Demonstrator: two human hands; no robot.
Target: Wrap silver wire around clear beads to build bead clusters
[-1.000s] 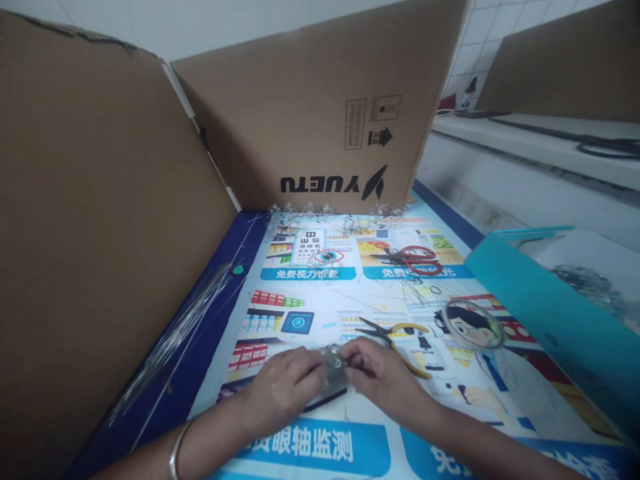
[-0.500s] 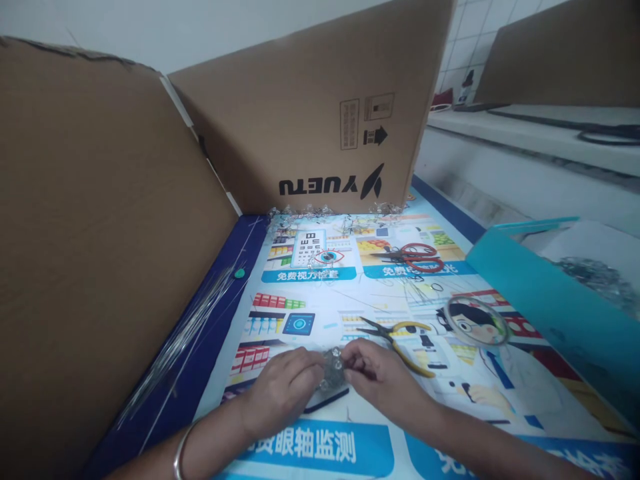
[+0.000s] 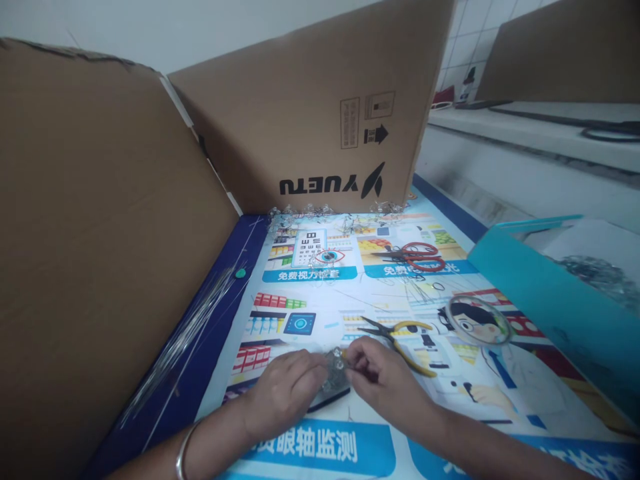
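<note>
Between my two hands, low in the middle of the view, is a small silvery wire piece with clear beads (image 3: 336,371). My left hand (image 3: 295,383) is closed on its left side, the fingers pinched together. At its right edge my right hand (image 3: 376,370) is closed too, thumb and forefinger meeting close to the beads; its fingertips are partly hidden. Just beyond my right hand lie yellow-handled pliers (image 3: 400,337), jaws pointing left. Farther back rest red-handled scissors (image 3: 417,257).
A printed sheet (image 3: 320,320) covers the table. Thin wires (image 3: 185,343) lie along the left, by a tall cardboard panel (image 3: 100,220). Beaded wire pieces (image 3: 310,212) line the back panel. At right are a clear ring (image 3: 477,320) and a teal box (image 3: 540,293) holding silvery pieces.
Both hands stay around the wire piece and have shifted very slightly right in the view. The tools lie where they were.
</note>
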